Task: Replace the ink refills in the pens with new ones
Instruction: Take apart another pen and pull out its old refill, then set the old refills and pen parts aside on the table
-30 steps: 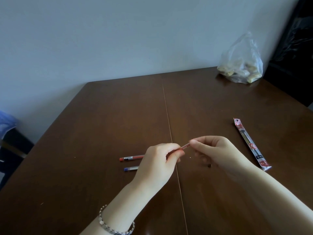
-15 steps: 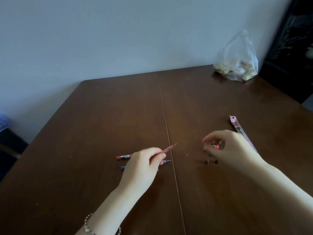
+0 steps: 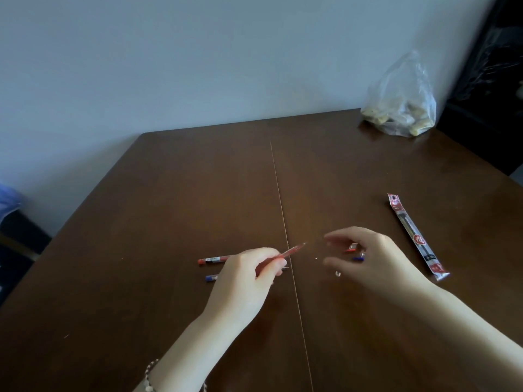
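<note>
My left hand pinches a thin red refill whose tip points up and to the right, past the table's centre seam. Behind that hand a red-ended pen part and a blue-ended one lie on the brown table; the hand hides their right halves. My right hand hovers low with its fingers apart, blurred. Under it lie a small red piece, a small blue piece and a tiny clear piece. A long red refill packet lies to its right.
A clear plastic bag with pale lumps inside stands at the table's far right corner, next to a dark cabinet. A pale wall runs behind the table. Something blue sits off the left edge.
The two hands have come apart. My right hand moved right and down to the table, spreading its fingers over the small pieces. My left hand kept the red refill and dropped slightly.
</note>
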`<state>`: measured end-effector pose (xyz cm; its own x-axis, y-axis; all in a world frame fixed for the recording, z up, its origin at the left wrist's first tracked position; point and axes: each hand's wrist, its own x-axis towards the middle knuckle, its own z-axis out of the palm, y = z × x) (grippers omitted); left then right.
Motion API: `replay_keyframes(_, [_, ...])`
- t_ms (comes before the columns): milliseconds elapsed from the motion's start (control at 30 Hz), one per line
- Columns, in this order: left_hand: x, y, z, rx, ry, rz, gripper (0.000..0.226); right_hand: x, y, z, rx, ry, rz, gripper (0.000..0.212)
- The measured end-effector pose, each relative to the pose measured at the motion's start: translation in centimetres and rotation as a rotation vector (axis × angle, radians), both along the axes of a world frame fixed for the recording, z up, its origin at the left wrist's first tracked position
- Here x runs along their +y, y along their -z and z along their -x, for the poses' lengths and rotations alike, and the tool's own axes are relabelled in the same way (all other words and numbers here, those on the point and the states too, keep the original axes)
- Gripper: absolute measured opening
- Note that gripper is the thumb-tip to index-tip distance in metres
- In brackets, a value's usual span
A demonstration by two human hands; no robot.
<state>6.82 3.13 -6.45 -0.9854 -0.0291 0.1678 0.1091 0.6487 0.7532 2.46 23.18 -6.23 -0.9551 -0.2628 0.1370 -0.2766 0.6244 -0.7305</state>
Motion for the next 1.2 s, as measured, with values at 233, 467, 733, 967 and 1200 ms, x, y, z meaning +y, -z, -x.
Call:
replay_keyframes(233, [0.3, -0.1, -0.5, 0.146, 0.181, 0.132, 0.014, -2.1, -2.1, -0.5, -0.235, -0.143, 0.218, 0.002])
replay_keyframes(467, [-2.8, 0.9, 0.0, 0.192, 0.016, 0.316, 0.019, 2.0, -1.5, 2.2, 0.017, -0.085, -0.216, 0.008])
replay_keyframes(733, [-3.9, 0.7, 1.6, 0.085, -0.149, 0.265, 0.020, 2.3, 1.7, 7.5, 0.061, 0.258, -0.343, 0.019])
replay_keyframes(967, [-4.9, 0.2, 4.8, 0.030, -0.106, 0.472, 0.021, 1.2, 2.7, 7.8, -0.075, 0.207, -0.394, 0.022])
replay_keyframes(1200, [-4.7, 1.3, 7.5, -0.124, -0.005, 0.662, 0.027, 1.4, 1.4, 5.5, 0.081, 0.137, -0.273, 0.016])
